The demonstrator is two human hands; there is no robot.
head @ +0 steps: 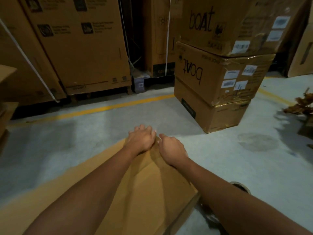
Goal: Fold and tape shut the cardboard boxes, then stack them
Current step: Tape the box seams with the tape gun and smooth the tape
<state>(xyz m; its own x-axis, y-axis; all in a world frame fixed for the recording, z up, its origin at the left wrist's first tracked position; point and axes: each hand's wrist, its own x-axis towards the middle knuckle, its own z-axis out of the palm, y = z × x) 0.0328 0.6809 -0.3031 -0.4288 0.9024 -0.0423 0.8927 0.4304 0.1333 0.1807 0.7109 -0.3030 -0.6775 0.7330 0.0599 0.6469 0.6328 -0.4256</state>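
A plain brown cardboard box (149,187) stands on the floor right in front of me, its top face reaching from the bottom edge to mid-frame. My left hand (141,139) lies on the box's far corner with its fingers curled over the far edge. My right hand (171,150) is beside it, fingers curled at the same corner, thumb pointing toward the left hand. What the fingers hold beyond the edge is hidden. A roll of tape (241,187) lies on the floor to the right, partly behind my right forearm.
A stack of three taped boxes (215,78) marked "boat" stands ahead right. Tall cartons (76,48) line the back behind a yellow floor line (101,108). More cardboard (6,99) sits at the left edge; debris (301,106) at right. Grey concrete floor (67,136) lies between.
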